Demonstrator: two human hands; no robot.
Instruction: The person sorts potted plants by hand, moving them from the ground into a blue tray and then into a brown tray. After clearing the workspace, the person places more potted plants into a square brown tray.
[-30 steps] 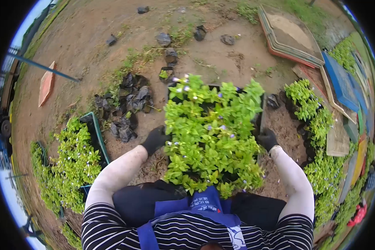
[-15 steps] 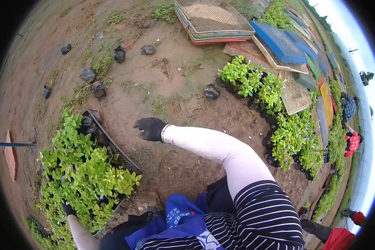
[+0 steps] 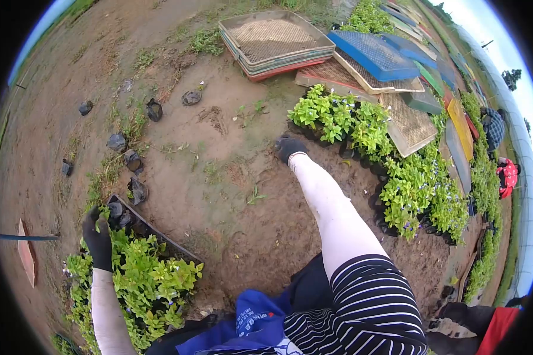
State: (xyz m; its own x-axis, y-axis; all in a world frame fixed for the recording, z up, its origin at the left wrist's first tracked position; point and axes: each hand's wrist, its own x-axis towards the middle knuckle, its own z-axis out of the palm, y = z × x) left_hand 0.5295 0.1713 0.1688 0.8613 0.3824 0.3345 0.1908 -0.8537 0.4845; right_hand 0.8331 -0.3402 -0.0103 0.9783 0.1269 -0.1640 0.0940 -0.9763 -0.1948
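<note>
My left hand (image 3: 98,241), in a dark glove, is at the upper left of the leafy potted plants (image 3: 154,272), its fingers curled around some green leaves. These plants stand close together beside a black crate edge (image 3: 172,244). Out in front, my right hand (image 3: 289,148), also gloved, is low over the soil just left of another group of plants (image 3: 331,115). Its fingers are curled down where a small black bag lay, and the bag is now hidden by the glove.
Stacked mesh trays (image 3: 278,38) and a blue tray (image 3: 376,56) lie beyond the plants. Small black bags (image 3: 117,142) are scattered on the soil at left. A co-worker's red sleeve (image 3: 498,331) shows at lower right; other people are at far right.
My right hand has reached forward and right to the black bag's place. My left hand has moved up from among the leaves to the plants' upper left. The view has shifted.
</note>
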